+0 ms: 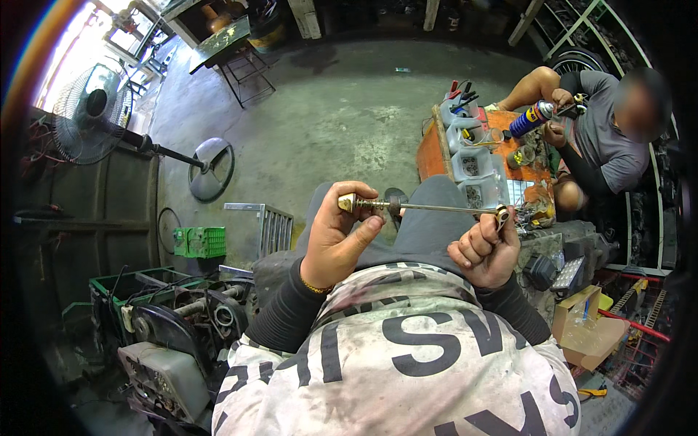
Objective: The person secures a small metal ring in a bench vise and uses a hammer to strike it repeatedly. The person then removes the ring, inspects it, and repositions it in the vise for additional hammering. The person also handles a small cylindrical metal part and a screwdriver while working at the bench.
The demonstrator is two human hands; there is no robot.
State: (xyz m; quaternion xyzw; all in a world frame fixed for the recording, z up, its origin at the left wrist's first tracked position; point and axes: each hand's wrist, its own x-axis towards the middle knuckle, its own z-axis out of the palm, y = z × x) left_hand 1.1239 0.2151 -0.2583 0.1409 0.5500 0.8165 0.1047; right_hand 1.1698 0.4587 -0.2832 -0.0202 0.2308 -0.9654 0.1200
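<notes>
Above grey floor, left fingers and right fingers hold a rod.

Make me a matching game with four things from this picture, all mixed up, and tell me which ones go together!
1. rod
2. crate
3. fan
4. box

A. open, at lower right
B. tall, at upper left
C. between the left hand and right hand
D. green

Pairs: 1-C, 2-D, 3-B, 4-A

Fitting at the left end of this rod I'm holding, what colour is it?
The fitting looks pale, brassy gold; the head view shows it best.
</notes>
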